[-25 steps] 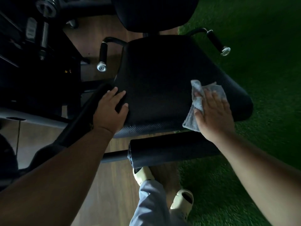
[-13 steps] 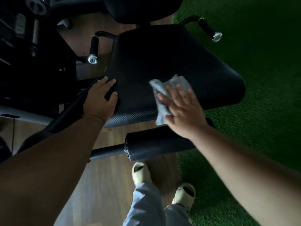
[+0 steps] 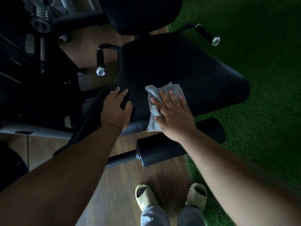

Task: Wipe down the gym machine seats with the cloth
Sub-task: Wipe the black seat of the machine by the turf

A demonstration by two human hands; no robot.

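A black padded machine seat (image 3: 187, 70) fills the middle of the head view, its backrest (image 3: 140, 12) above it. My right hand (image 3: 172, 111) lies flat on a grey cloth (image 3: 156, 98), pressing it onto the seat's near edge, left of centre. My left hand (image 3: 114, 108) rests with fingers spread on the seat's near left corner, holding nothing. The cloth's lower end hangs over the seat's front lip.
Two black side handles (image 3: 100, 60) (image 3: 206, 34) with chrome ends flank the seat. A black foam roller (image 3: 175, 147) on a bar sits just below the seat. Dark machine frame and weight plates (image 3: 40, 20) stand at left. Wood floor lies under my feet (image 3: 144, 194); green turf (image 3: 260, 111) lies at right.
My right hand slid the cloth leftward across the seat's front, from the right side to left of centre. My left hand stayed on the near left corner.
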